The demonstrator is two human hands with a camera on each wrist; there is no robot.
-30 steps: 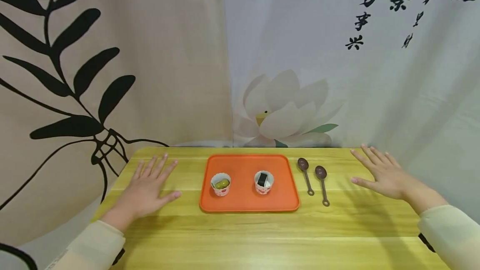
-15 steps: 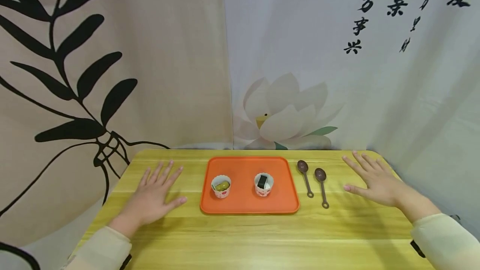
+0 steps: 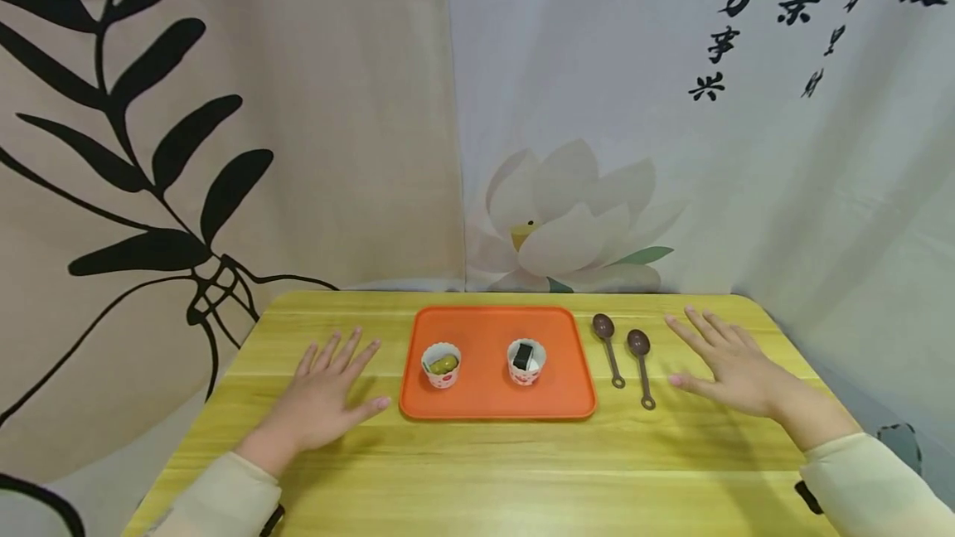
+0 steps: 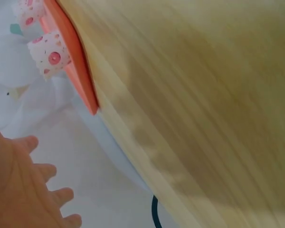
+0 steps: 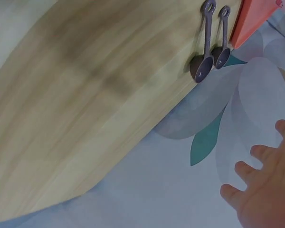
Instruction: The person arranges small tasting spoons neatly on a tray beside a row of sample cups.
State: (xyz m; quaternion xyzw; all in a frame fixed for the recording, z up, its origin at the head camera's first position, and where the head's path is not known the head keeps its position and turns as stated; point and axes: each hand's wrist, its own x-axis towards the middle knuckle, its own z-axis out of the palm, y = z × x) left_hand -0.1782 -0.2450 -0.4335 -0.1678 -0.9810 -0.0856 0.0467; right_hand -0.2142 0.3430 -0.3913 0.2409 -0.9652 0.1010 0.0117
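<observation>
My left hand (image 3: pixel 321 400) hovers with spread fingers over the table, left of an orange tray (image 3: pixel 477 404). On the right, my right hand (image 3: pixel 742 371) is likewise spread above the wood, holding nothing. Two brown spoons lie between that hand and the tray: a nearer spoon (image 3: pixel 643 371) and a spoon closer to the tray (image 3: pixel 610 352). Inside the tray stand two small patterned paper cups. The left cup (image 3: pixel 441 378) contains green, olive-like pieces (image 3: pixel 443 365); the right cup (image 3: pixel 525 374) contains a black and white piece (image 3: pixel 524 356). Neither hand touches any of these.
The yellow wooden table (image 3: pixel 492 479) carries the tray and spoons. Behind its far edge hangs a curtain (image 3: pixel 358 147) printed with a plant, a lotus and black characters. A dark curved cable-like thing (image 3: pixel 45 500) shows at the lower left.
Both hands have moved inward over the table, the left one rightward and the right one leftward. Tray, cups and spoons keep their places; the head view shifts slightly.
</observation>
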